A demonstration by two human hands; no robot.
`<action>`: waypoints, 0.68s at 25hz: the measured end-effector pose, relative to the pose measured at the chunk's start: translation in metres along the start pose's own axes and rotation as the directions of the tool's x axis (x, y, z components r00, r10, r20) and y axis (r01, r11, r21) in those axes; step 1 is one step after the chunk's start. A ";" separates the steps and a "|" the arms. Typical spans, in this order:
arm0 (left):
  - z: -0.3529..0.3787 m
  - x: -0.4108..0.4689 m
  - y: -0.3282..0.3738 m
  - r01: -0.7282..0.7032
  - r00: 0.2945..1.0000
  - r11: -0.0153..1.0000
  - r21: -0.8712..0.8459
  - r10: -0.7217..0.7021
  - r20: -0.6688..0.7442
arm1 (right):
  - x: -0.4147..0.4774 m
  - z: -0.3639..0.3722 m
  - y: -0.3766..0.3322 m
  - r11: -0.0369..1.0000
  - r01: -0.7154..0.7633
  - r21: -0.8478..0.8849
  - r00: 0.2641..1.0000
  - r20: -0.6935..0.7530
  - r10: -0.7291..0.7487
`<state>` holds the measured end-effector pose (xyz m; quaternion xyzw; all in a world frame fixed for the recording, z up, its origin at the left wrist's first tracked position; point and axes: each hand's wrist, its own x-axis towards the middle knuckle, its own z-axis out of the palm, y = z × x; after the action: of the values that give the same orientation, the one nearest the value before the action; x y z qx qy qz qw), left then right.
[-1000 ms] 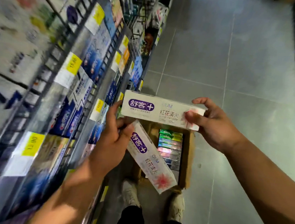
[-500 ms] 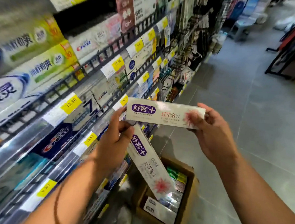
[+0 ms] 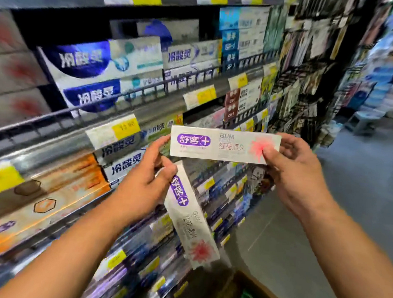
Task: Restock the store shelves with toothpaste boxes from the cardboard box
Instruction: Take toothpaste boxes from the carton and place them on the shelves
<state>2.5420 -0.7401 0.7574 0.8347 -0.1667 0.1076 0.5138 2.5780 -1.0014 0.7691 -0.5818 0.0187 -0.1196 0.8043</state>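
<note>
**Item 1: upper toothpaste box** (image 3: 216, 148). White, with a purple logo and a red flower. It is held level in the air, in front of the front edge of the shelves (image 3: 151, 106) and just right of a yellow price tag (image 3: 125, 126). The right hand (image 3: 298, 180) pinches its right end with the thumb on the printed face. The left forefinger touches its left end.

**Item 2: second toothpaste box** (image 3: 190, 223). Same print. The left hand (image 3: 144, 188) grips it by its top end, and it slants down toward the cardboard box (image 3: 263, 292).

**Item 3: cardboard box.** Open, on the floor (image 3: 352, 243) at the lower right. Green packs show inside.

**Item 4: shelves.** Wire front rails, with blue-and-white and orange packs behind them. The blurred white packs with red marks at the far left end look like the same line, though this is uncertain.

**Handling note (judgement).**
- The step in hand is placing the level box.
- Carry it toward the matching facing at the left end.
- Lift it over the wire rail rather than through it.
- Keep the print facing outward and set it flush on its stack.
- Let the right hand do the carrying, so the left can keep a firm hold on the slanting box, which could slip.
</note>
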 end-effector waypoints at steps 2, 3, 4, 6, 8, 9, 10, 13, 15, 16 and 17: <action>-0.022 0.001 0.007 -0.044 0.999 0.999 -0.002 0.044 -0.017 | 0.002 0.023 -0.009 0.999 0.037 0.020 0.999 0.024 -0.037; -0.032 0.001 0.009 -0.056 0.998 0.998 -0.015 0.056 -0.020 | 0.002 0.032 -0.012 0.999 0.049 0.022 0.998 0.037 -0.050; -0.042 0.002 0.011 -0.064 0.998 0.998 -0.019 0.064 -0.027 | 0.002 0.041 -0.014 0.998 0.053 0.022 0.998 0.044 -0.054; -0.065 0.004 0.018 -0.095 0.994 0.995 0.034 0.097 -0.051 | 0.003 0.062 -0.021 0.997 0.066 0.033 0.996 0.051 -0.068; -0.086 0.001 0.025 -0.112 0.990 0.993 0.044 0.115 -0.076 | 0.002 0.083 -0.028 0.996 0.086 0.028 0.993 0.080 -0.088; -0.096 -0.002 0.027 -0.115 0.989 0.992 0.051 0.120 -0.090 | 0.001 0.094 -0.030 0.995 0.100 0.024 0.990 0.099 -0.102; -0.105 -0.004 0.029 -0.117 0.986 0.991 0.064 0.123 -0.109 | 0.000 0.105 -0.032 0.992 0.120 0.025 0.985 0.124 -0.123; -0.127 -0.014 0.035 -0.083 0.982 0.993 0.086 0.096 -0.163 | -0.004 0.133 -0.034 0.987 0.164 -0.001 0.969 0.187 -0.161; -0.140 -0.024 0.041 -0.060 0.973 0.994 0.096 0.079 -0.215 | -0.006 0.152 -0.035 0.984 0.174 -0.023 0.957 0.238 -0.164; -0.146 -0.029 0.044 -0.045 0.967 0.993 0.107 0.070 -0.243 | -0.007 0.161 -0.036 0.984 0.176 -0.035 0.950 0.268 -0.161; -0.152 -0.035 0.046 -0.030 0.960 0.992 0.122 0.062 -0.274 | -0.009 0.170 -0.038 0.983 0.178 -0.047 0.941 0.300 -0.156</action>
<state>2.4902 -0.6174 0.8510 0.8358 -0.1059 0.2448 0.4798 2.5919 -0.8524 0.8590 -0.6216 -0.1467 -0.0982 0.7632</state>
